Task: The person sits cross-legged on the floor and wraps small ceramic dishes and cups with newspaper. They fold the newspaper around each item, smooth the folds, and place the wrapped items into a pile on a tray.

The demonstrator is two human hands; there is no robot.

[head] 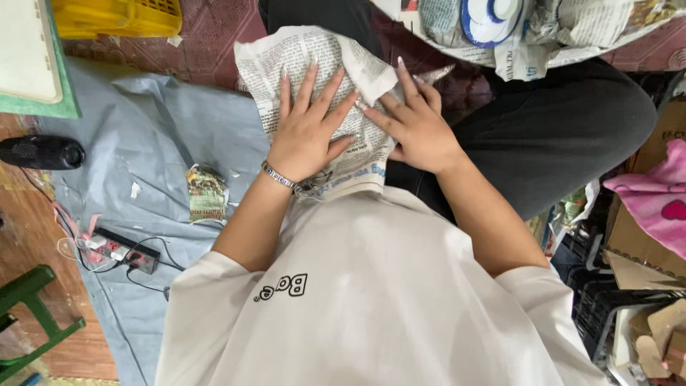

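Pressing flat, the left hand (309, 127) and right hand (414, 125) lie open on a newspaper sheet (300, 53) across the lap. Its far edge curls up. Beyond lies a yellow basket (118, 16).

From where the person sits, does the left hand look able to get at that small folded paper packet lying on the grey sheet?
Probably yes: the left hand is pressing on the newspaper, and the folded packet lies on that side, with only bare grey sheet between.

A crumpled sheet of printed newspaper (314, 64) lies spread across the lap, its upper right corner folded over.
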